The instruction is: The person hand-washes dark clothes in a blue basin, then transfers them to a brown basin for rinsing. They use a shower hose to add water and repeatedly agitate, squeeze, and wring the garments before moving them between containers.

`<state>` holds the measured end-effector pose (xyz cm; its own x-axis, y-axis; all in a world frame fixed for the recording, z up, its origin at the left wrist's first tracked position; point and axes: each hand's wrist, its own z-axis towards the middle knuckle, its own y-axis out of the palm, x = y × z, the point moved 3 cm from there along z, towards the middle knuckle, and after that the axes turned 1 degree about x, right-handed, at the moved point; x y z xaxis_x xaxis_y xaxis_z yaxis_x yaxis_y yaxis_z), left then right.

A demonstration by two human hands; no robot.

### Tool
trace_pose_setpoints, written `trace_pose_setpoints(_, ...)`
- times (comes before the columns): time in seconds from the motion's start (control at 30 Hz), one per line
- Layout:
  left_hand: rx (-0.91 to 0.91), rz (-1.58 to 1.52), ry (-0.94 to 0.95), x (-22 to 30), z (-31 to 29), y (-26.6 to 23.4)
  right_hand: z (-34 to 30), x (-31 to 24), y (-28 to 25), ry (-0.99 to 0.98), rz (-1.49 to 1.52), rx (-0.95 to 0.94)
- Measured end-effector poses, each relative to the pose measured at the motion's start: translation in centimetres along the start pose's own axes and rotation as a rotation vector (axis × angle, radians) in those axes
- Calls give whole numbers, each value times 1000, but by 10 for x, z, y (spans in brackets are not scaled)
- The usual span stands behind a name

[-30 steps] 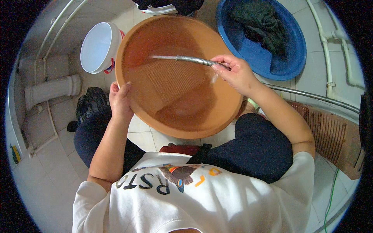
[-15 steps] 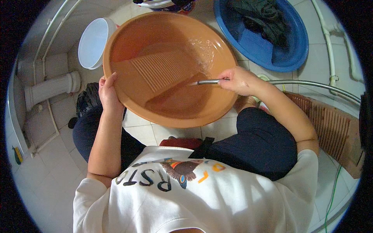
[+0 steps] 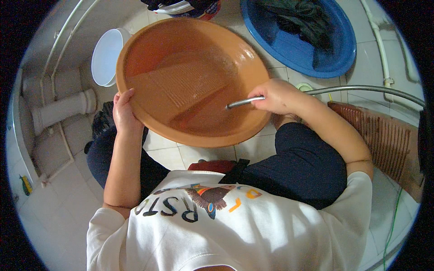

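Note:
A large orange-brown plastic basin (image 3: 212, 140) with a ribbed washboard panel (image 3: 181, 86) moulded into it is tilted in front of me. My left hand (image 3: 125, 111) grips its left rim, thumb over the edge. My right hand (image 3: 278, 97), over the basin's right rim, is closed round a flexible metal hose (image 3: 361, 88). The hose end points left into the basin, above its lower wall. The basin's inside looks wet; how much water lies in it I cannot tell.
A blue basin (image 3: 337, 67) with dark wet cloth (image 3: 305, 22) stands at the far right. The white bucket (image 3: 106, 56) is at the far left. To my right leans a brown washboard (image 3: 370, 135). White pipes (image 3: 382, 49) run along the walls.
The hose end has tipped, its tip now lower and pointing down-left. Splashing on the basin's far right wall has gone. The view has shifted slightly; both hands keep their hold.

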<state>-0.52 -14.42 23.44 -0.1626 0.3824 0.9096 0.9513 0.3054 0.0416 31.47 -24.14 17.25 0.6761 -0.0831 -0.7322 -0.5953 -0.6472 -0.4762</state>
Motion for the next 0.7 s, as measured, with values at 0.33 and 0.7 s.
trace_pose_setpoints(0.33,-382,127,211,47,-61,59,1,17,-7,84,-265,305)
trace_pose_setpoints(0.7,-437,125,330,35,-85,122,-6,31,-7,105,-261,349)
